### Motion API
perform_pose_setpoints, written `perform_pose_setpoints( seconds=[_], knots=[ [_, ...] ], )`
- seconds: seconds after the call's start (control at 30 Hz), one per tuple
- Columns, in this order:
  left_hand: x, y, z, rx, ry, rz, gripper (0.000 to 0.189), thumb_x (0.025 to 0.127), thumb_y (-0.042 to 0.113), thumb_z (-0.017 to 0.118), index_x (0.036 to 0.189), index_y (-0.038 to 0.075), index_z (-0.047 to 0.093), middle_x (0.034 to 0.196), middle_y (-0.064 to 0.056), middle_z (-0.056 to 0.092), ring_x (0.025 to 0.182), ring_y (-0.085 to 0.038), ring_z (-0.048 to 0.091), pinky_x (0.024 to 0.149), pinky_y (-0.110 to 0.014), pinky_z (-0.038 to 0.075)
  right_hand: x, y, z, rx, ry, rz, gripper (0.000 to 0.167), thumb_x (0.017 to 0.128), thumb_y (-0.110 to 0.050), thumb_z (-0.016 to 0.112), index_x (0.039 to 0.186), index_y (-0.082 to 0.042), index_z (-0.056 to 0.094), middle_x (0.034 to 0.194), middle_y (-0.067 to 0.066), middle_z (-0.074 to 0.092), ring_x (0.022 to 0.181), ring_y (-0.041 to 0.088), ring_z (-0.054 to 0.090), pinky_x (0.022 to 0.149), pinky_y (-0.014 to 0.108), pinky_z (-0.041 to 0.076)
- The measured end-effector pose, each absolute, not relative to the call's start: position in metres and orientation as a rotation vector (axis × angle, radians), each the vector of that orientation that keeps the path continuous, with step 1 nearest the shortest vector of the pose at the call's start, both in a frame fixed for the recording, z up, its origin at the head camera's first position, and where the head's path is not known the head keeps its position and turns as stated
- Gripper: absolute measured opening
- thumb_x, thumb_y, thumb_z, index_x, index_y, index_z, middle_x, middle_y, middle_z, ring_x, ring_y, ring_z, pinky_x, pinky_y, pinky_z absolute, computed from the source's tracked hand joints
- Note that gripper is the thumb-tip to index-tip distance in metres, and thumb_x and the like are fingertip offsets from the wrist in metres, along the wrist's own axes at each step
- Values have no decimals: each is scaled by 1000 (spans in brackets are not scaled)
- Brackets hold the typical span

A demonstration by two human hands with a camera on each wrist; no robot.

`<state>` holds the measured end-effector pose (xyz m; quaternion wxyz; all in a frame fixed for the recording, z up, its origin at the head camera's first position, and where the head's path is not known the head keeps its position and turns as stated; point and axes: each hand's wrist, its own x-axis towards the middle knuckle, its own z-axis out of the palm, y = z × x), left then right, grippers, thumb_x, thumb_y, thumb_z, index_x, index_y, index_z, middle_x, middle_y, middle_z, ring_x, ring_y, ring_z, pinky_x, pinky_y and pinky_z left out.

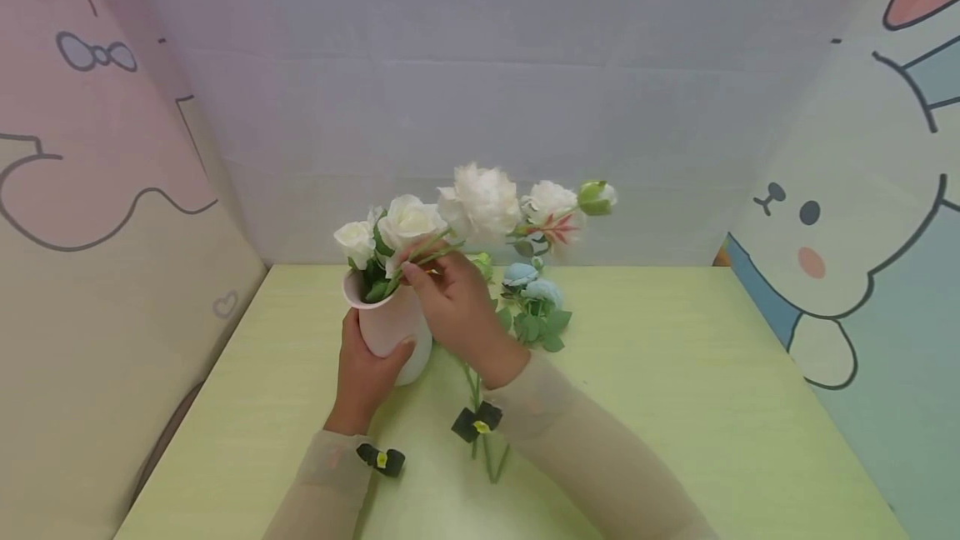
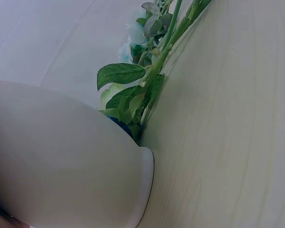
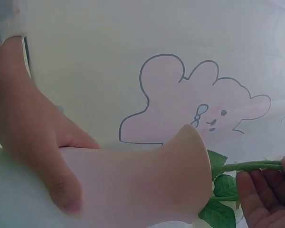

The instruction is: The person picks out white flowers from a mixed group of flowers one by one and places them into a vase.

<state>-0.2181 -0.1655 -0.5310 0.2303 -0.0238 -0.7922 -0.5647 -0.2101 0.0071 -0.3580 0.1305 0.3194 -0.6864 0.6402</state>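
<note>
My left hand [image 1: 369, 377] grips the body of a pale pink-and-white vase [image 1: 390, 330], thumb across its front; the vase tilts on the table. White roses [image 1: 408, 223] and green leaves stand out of its mouth. My right hand [image 1: 467, 311], just right of the rim, pinches green stems [image 3: 249, 166] between thumb and fingers. In the right wrist view these stems run to the vase mouth. Beyond that hand, in the head view, a large white bloom [image 1: 480, 200], a smaller white flower [image 1: 550, 202] and a green-white bud [image 1: 596, 197] lean right. Inside the vase, the stem ends are hidden.
Pale blue flowers [image 1: 542, 293] with green leaves lie on the yellow-green table [image 1: 660, 373] right of my right hand. Loose green stems [image 1: 491, 461] extend toward the front. A pale fabric wall [image 1: 480, 115] rises behind the table, with printed cartoon panels at both sides.
</note>
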Motion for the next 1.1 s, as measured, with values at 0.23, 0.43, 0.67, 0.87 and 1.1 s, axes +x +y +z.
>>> perform_pose_setpoints(
  seconds=[0.23,0.43,0.67,0.87,1.1],
  knots=[
    [-218,-165,-530,-69,-2173,-1565,96,76,19,89,154,12,34,140,-14,50,114,-33,52,95,-50,41,-212,4,-362,892,-2097,1743,13,105,-9,58,113,-2,66,114,10,67,105,16,68,95,29,53],
    [-217,-165,-529,-74,-2181,-1572,98,77,21,89,156,12,32,142,-14,48,115,-32,52,95,-51,41,-214,1,-366,865,-2179,1691,11,106,-12,56,111,-7,63,119,6,66,111,15,65,99,28,50],
    [-217,-166,-530,-85,-2187,-1560,98,78,22,88,156,12,30,144,-14,47,118,-33,51,97,-53,40,-217,0,-373,878,-2185,1744,23,112,-17,43,116,-5,63,119,7,65,113,17,63,98,30,50],
    [-217,-166,-530,-85,-2180,-1548,97,77,22,89,156,12,31,145,-13,47,119,-33,51,99,-54,40,-218,0,-377,840,-2152,1748,21,113,-19,40,116,-6,56,117,10,63,113,21,62,98,35,48],
    [-216,-166,-530,-87,-2175,-1556,98,78,22,89,156,13,32,144,-12,48,118,-32,51,98,-53,40,-220,-3,-381,764,-2102,1767,13,109,-15,52,114,-4,55,108,12,67,105,26,67,92,39,51]
  ],
)
